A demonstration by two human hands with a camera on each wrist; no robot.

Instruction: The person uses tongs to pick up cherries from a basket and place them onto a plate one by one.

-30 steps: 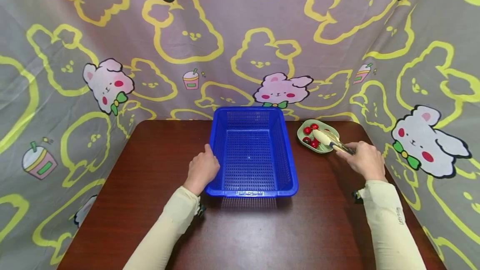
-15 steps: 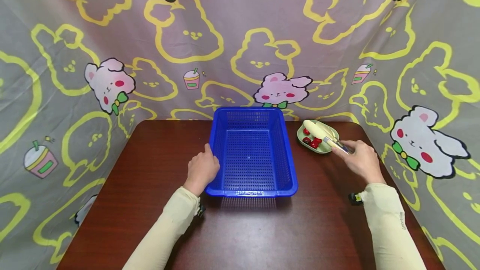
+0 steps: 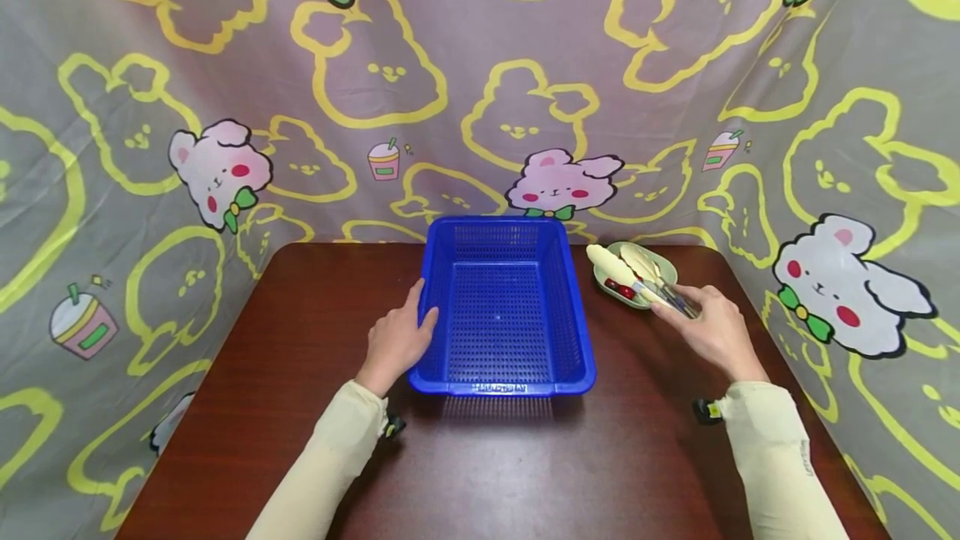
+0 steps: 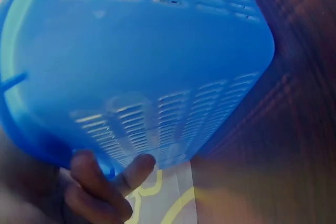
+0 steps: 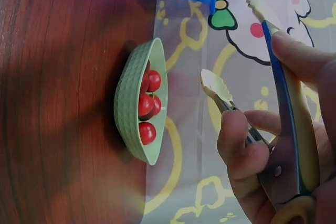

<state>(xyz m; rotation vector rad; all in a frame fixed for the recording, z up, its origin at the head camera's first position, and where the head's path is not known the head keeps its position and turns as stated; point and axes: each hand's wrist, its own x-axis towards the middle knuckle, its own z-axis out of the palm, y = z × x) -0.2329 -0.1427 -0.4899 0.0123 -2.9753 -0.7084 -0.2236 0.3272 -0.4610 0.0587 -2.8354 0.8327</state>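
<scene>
My right hand (image 3: 716,327) holds a pair of kitchen tongs (image 5: 290,108) with cream-coloured tips, thumb on one arm and fingers on the other. The two tong arms are spread apart, with nothing between their tips. In the head view they overlap a pale green dish (image 5: 128,108) holding several small, shiny red fruits (image 5: 147,132) that look like cherry tomatoes. At the left side of a blue perforated plastic basket (image 3: 577,307), my left hand (image 3: 393,344) grips the rim, thumb over the top and fingers outside, below the edge. Nothing lies inside the basket.
Basket and dish stand on a dark brown wooden table (image 3: 300,332), the dish right of the basket at the back edge. A grey curtain (image 3: 465,23) with cartoon rabbits hangs close behind and along both sides.
The tongs have lifted from among the fruits, shifted slightly left, and spread wider. My left hand has slid a little back along the rim, its thumb and fingers now further apart.
</scene>
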